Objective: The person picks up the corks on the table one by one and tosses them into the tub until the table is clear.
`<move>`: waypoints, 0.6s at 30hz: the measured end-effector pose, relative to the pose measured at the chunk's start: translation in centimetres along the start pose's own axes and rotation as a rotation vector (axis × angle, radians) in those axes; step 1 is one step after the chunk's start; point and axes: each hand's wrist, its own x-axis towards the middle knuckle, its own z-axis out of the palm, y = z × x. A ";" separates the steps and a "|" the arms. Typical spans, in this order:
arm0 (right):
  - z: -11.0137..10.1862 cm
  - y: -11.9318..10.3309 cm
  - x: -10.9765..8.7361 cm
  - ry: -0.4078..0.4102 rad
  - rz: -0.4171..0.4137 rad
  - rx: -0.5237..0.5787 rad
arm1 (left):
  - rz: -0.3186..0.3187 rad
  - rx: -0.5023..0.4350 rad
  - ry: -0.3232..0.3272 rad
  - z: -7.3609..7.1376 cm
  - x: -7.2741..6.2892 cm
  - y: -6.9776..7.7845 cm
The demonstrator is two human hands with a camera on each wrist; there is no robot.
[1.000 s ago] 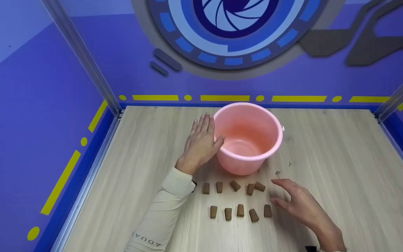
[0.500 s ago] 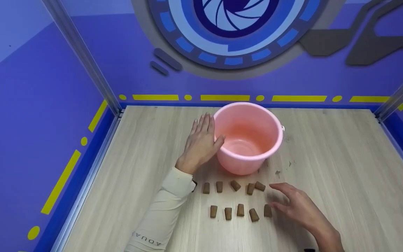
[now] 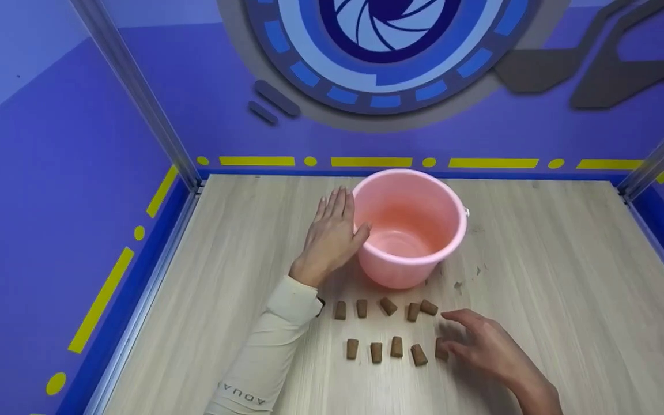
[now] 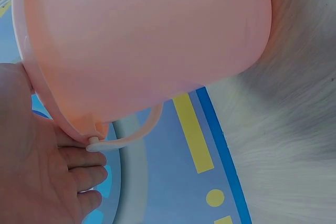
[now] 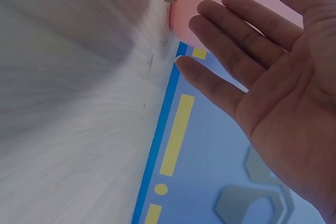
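A pink bucket (image 3: 396, 271) stands upright, its inside partly visible. My left hand (image 3: 332, 239) rests against the left of its rim, fingers straight along the outside and thumb over the edge. The left wrist view shows the fingers of the left hand (image 4: 42, 171) by the handle's pivot. My right hand (image 3: 490, 346), thumb and index finger spread, hovers right of two rows of brown tapered corks. Its thumb tip overlaps the front row's rightmost cork (image 3: 440, 350); the index tip is near the back row's rightmost cork (image 3: 429, 307). In the right wrist view, the right palm (image 5: 294, 93) holds nothing.
Several more corks lie in front of the bucket, such as a front-row cork (image 3: 396, 346) and a back-row cork (image 3: 362, 308). The pale wood tabletop (image 3: 240, 248) is bounded by blue printed walls (image 3: 136, 132). A bucket handle (image 4: 139, 135) hangs beyond the rim.
My right hand has moved slightly left and towards me, bringing its thumb over the front row's rightmost cork. The left hand and the bucket have stayed in place.
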 end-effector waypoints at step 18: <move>1.2 0.6 0.0 -0.025 -0.062 -0.029 | -0.005 0.011 -0.010 -0.1 0.0 0.0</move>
